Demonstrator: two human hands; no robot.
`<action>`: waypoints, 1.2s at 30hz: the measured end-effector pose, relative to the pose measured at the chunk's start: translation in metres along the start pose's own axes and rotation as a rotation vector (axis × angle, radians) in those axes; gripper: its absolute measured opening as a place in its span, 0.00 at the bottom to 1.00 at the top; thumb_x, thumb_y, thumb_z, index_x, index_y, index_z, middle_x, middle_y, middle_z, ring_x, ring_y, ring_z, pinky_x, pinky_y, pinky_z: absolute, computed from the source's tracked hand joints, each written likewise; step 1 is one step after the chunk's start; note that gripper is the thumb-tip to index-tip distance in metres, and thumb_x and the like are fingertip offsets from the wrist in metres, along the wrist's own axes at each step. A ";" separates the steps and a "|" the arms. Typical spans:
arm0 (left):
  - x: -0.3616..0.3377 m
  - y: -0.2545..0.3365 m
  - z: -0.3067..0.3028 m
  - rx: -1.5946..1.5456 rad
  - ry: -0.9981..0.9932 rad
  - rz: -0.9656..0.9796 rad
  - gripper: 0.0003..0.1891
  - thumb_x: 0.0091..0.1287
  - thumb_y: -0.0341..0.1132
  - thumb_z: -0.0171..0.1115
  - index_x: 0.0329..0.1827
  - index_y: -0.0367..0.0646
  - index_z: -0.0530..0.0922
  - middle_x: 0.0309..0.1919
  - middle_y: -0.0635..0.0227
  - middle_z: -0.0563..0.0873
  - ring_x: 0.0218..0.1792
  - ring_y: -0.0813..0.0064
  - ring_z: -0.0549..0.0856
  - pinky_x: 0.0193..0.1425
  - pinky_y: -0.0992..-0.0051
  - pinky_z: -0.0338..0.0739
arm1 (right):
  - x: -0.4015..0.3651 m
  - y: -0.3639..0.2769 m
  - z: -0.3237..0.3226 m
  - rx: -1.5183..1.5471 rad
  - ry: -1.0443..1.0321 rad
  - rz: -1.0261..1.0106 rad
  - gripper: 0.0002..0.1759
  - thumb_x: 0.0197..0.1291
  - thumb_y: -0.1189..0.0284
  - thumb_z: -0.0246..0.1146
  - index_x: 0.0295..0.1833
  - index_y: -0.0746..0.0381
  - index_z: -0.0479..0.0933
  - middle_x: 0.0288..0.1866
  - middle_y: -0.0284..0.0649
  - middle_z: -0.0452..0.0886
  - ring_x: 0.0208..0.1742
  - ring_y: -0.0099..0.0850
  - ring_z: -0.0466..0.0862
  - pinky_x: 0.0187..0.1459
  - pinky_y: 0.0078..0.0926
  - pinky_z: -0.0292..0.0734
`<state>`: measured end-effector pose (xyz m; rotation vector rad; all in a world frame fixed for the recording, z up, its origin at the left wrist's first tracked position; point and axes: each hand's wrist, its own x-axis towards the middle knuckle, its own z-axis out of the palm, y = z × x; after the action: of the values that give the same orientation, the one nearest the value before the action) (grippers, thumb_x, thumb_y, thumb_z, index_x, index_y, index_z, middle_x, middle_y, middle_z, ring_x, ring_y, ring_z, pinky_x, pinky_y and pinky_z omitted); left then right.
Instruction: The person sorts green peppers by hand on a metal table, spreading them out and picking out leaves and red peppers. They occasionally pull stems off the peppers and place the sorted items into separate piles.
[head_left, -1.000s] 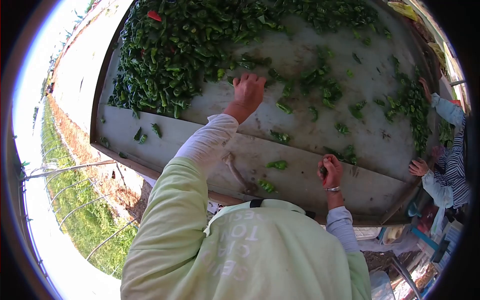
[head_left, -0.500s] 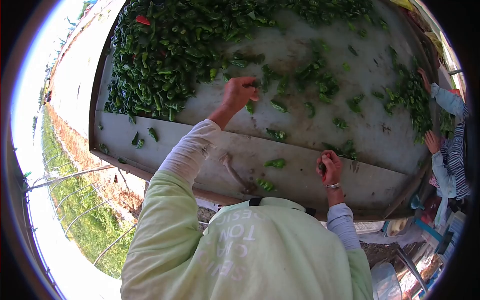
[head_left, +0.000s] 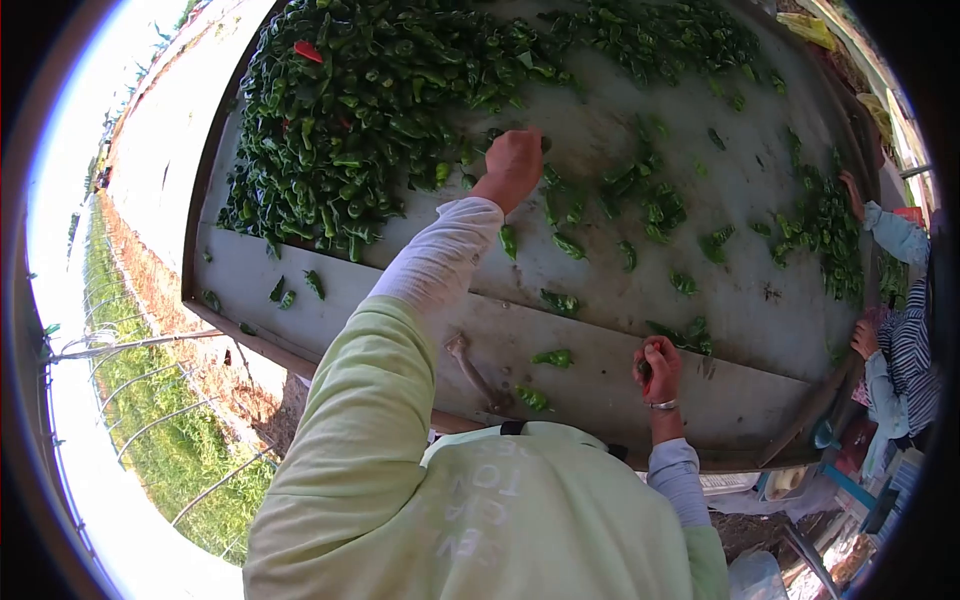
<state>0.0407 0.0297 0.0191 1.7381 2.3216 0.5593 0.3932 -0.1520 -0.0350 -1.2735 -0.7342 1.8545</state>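
Two hands work over the table (head_left: 600, 105), and two more, a co-worker's hands (head_left: 865, 339), are at its edge, far to the right of the heap (head_left: 340, 130). The left hand (head_left: 514, 163) is just right of the heap, fingers drawn in narrow; they seem closed on a dark green pepper (head_left: 546, 145), though the back of the hand hides most of the grip. The right hand (head_left: 657, 371), below and well right of the heap, is a loose fist around a small dark thing (head_left: 642, 370) with some red beside it. One silver band (head_left: 662, 405) circles that wrist.

One red pepper (head_left: 308, 51) lies on top of the heap, amid far too many green ones to count. Three loose peppers (head_left: 314, 284) lie close together just below the heap, and two front peppers (head_left: 552, 357) sit further right of it, beside one handle (head_left: 472, 372). More than a dozen are scattered between the heap and a smaller pile (head_left: 830, 245) near the co-worker.

Upside-down lettering on the pale green sweatshirt (head_left: 580, 520), below the heap, includes "TON"; creases spoil the rest. The peppers are glossy, dark green, slim, wrinkled and often bent.
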 end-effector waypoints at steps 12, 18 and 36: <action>-0.070 -0.026 -0.031 -0.749 -0.336 -0.277 0.08 0.52 0.26 0.60 0.35 0.33 0.81 0.24 0.65 0.84 0.22 0.78 0.82 0.28 0.77 0.76 | -0.003 -0.001 0.001 -0.008 0.032 0.002 0.05 0.58 0.72 0.59 0.39 0.60 0.72 0.24 0.36 0.77 0.13 0.21 0.71 0.12 0.15 0.63; -0.185 -0.138 -0.131 -1.167 0.085 -0.594 0.07 0.58 0.27 0.62 0.38 0.38 0.80 0.25 0.68 0.84 0.21 0.82 0.79 0.22 0.86 0.68 | -0.004 0.000 0.000 0.021 0.021 0.001 0.06 0.58 0.72 0.58 0.40 0.61 0.72 0.23 0.36 0.76 0.13 0.21 0.70 0.12 0.15 0.62; -0.134 -0.142 -0.125 -0.273 0.304 -0.197 0.10 0.55 0.28 0.61 0.40 0.42 0.82 0.30 0.62 0.84 0.30 0.71 0.84 0.38 0.76 0.77 | -0.002 0.000 0.000 0.026 -0.016 0.009 0.07 0.58 0.72 0.58 0.41 0.61 0.73 0.21 0.36 0.76 0.11 0.20 0.69 0.11 0.15 0.62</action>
<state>-0.0911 -0.1557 0.0655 1.3628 2.4301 1.1090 0.3933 -0.1542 -0.0339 -1.2489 -0.7120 1.8770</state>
